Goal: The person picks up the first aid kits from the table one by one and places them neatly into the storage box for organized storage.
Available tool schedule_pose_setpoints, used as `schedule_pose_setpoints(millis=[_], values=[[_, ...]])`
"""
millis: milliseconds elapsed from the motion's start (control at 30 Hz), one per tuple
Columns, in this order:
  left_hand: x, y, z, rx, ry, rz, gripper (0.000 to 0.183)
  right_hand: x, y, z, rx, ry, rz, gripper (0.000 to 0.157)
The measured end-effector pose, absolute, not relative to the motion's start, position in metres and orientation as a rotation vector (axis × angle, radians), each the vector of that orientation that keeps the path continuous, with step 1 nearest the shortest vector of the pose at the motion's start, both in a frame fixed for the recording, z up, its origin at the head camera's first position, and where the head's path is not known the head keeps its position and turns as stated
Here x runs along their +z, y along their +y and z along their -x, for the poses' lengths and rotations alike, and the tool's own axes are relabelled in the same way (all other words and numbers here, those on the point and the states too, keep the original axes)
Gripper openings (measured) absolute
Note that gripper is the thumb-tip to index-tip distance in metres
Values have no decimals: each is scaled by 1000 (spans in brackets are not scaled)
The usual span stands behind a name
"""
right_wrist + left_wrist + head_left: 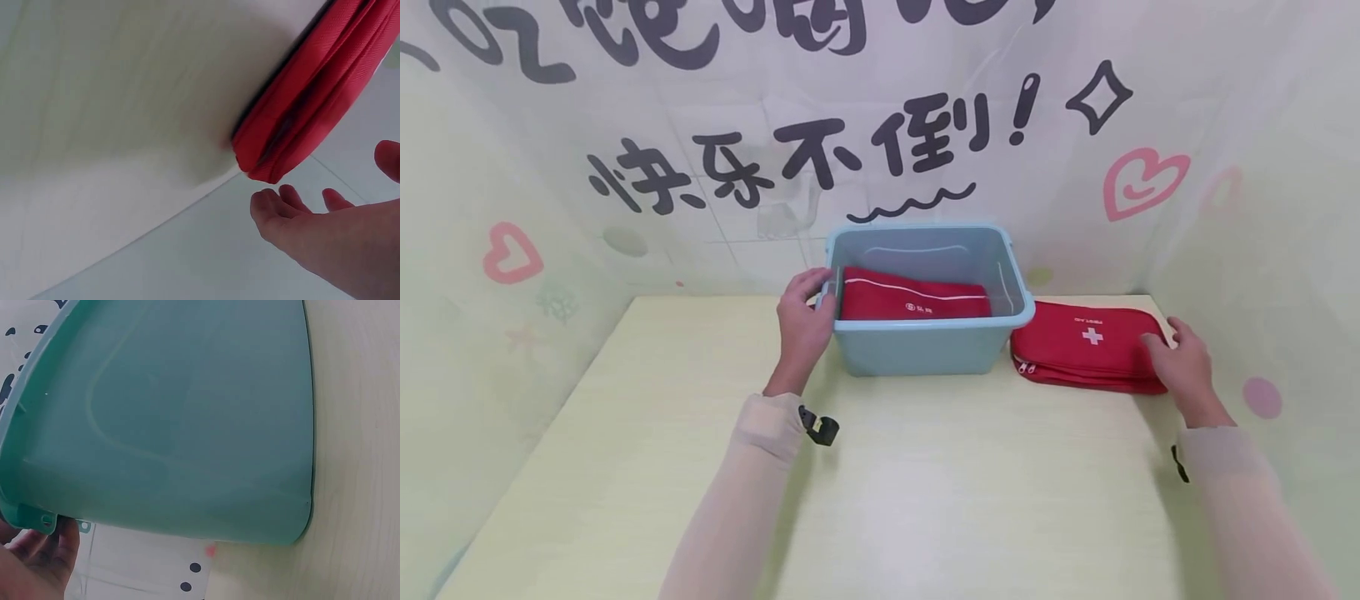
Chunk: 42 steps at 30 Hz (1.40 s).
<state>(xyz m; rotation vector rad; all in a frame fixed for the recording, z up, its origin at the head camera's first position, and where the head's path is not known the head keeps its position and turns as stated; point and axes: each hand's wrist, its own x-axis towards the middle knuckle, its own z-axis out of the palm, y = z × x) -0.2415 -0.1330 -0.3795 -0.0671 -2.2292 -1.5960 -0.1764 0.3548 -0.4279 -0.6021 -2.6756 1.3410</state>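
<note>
A light blue plastic bin [925, 350] stands on the table near the back wall. My left hand [805, 325] grips the bin's left rim; in the left wrist view its fingers [65, 550] curl under the edge beside a small tab. Inside the bin lies a red pouch [910, 300] with a white trim line and small white print. To the bin's right, a red first aid bag [1075, 342] with a white cross lies flat. At that bag's right end is my right hand [1183, 367], its fingers spread and slightly apart from the bag's corner [262, 156] in the right wrist view.
The pale wooden table [895, 483] ends at a white printed curtain [715, 267] behind and at both sides. The bag's right end lies close to the table's right edge. Dark straps [820, 425] sit at both wrists.
</note>
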Motion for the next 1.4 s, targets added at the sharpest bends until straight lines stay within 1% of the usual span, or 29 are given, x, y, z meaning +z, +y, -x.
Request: schedule_pose_setpoints(millis=[133, 300, 433, 767, 1400], values=[[-381, -133, 242, -1596, -2228, 74, 32, -431, 358, 176, 1346, -2706, 641, 74], [-382, -134, 242, -1597, -2221, 81, 32, -438, 359, 178, 1371, -2732, 746, 83], [-382, -134, 242, -1608, -2217, 80, 32, -442, 359, 181, 1391, -2712, 832, 86], [-383, -135, 241, -1625, -2220, 73, 33, -447, 357, 187, 1367, -2719, 916, 89], [-383, -135, 243, -1629, -2221, 91, 33, -440, 355, 185, 1375, -2711, 930, 87]])
